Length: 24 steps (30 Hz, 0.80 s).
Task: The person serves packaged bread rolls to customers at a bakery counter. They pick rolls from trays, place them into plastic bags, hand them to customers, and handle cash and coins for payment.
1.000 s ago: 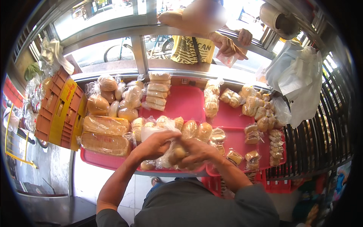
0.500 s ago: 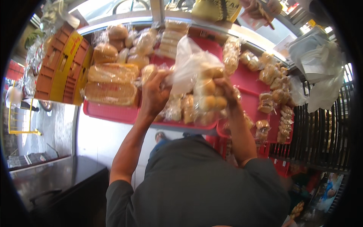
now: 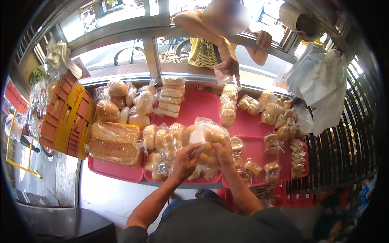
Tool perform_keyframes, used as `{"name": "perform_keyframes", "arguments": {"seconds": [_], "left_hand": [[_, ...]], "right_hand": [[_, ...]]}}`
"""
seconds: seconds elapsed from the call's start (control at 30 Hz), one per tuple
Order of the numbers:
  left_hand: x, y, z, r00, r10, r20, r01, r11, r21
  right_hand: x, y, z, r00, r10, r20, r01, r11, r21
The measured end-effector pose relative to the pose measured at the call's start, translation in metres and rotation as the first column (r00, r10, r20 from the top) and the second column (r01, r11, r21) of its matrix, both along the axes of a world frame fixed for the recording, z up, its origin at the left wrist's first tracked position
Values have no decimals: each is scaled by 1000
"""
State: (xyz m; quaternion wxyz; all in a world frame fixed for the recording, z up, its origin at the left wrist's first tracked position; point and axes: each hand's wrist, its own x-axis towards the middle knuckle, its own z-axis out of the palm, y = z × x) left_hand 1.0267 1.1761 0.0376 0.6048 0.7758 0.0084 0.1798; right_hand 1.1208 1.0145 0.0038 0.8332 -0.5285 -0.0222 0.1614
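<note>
Both my hands are together over the front of the middle red tray. My left hand [image 3: 187, 160] is closed, its fingers pinching a thin white plastic bag [image 3: 198, 131]. Close on the other side, my right hand [image 3: 223, 156] grips a pack of round bread rolls [image 3: 208, 149], which the white bag partly covers. Whether the rolls are inside the bag or behind it I cannot tell. Beneath and beside my hands lie more clear-wrapped rolls [image 3: 163, 139]. Two long wrapped loaves [image 3: 115, 152] rest to the left of my left hand.
Across the window ledge, a person's hand [image 3: 229, 65] holds pinkish paper and points down at a wrapped bread pack [image 3: 228, 113]. An orange and yellow crate [image 3: 69, 115] stands left. White plastic bags [image 3: 318, 83] hang at right beside dark slats [image 3: 336, 150]. Red trays [image 3: 198, 106] hold wrapped breads.
My view has tilted up, showing more of the window and the person beyond it. My hands have come closer together, bringing the white bag and the rolls against each other.
</note>
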Motion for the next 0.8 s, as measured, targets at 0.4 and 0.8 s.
{"name": "perform_keyframes", "arguments": {"seconds": [0.4,0.8], "left_hand": [[35,-61,-53,979,-72,-190,-117,563,-818],[65,-68,-48,958,126,-256,-82,981,175]], "right_hand": [[15,-50,-30,933,-329,145,326,944,49],[12,-77,-22,918,-271,291,299,952,-58]]}}
